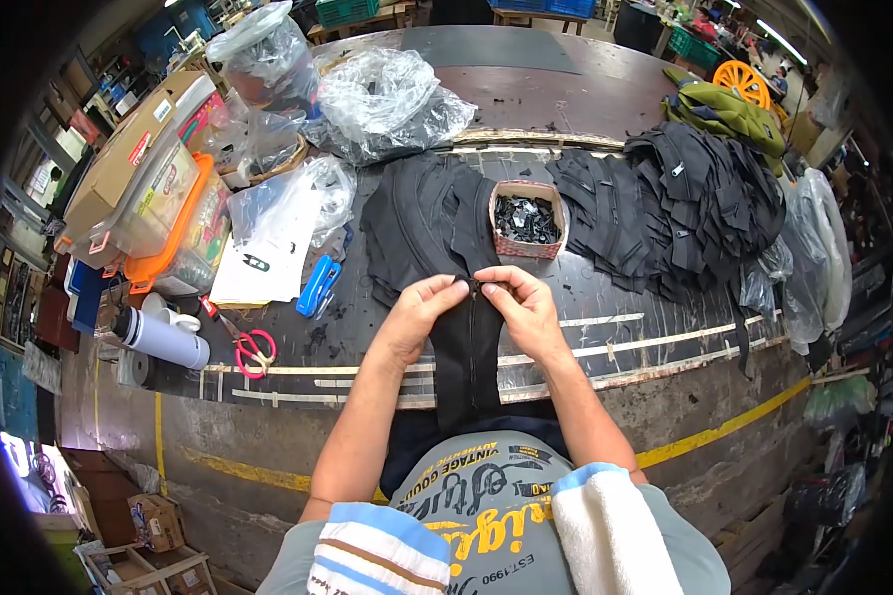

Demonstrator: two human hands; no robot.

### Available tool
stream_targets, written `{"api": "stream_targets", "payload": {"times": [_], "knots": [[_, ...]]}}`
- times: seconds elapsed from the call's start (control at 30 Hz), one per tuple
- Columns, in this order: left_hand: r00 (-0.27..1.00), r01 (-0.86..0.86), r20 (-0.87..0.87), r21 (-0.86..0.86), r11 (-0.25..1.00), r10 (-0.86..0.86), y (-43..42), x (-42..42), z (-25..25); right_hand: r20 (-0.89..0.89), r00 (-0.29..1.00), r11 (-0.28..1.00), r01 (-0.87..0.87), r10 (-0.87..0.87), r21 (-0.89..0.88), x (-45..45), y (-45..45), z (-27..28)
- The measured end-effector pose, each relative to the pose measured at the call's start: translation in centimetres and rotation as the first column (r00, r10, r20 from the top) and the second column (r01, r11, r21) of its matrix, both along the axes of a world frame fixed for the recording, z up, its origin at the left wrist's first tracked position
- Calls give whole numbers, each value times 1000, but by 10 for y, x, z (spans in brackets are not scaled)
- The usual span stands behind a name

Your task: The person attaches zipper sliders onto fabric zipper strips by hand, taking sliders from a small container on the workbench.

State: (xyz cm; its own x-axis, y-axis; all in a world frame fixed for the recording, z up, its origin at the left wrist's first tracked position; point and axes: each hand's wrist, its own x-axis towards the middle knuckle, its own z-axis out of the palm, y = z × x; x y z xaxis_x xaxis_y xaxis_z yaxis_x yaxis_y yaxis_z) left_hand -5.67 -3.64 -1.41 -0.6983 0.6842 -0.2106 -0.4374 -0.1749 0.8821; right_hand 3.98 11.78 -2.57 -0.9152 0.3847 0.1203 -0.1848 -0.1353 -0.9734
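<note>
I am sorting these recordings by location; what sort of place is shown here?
Most likely a sewing workshop: a black zippered strip is held, black zippered pieces lie heaped nearby, and scissors rest on the worktable.

A fabric workshop is indicated by the long worktable strewn with zippered black pieces, plastic crates and yellow-painted floor lines.

Left hand and right hand nearly meet, seemingly pinching.

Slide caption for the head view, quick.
Left hand and right hand pinch a black zippered strip near an open box of small black pieces.
</note>
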Motion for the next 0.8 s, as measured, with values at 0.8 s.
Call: {"api": "stream_targets", "payload": {"times": [0.8], "knots": [[983, -143, 129, 100, 985, 130, 2, 33, -41, 123, 991, 979, 25, -51, 201, 13, -9, -6]]}}
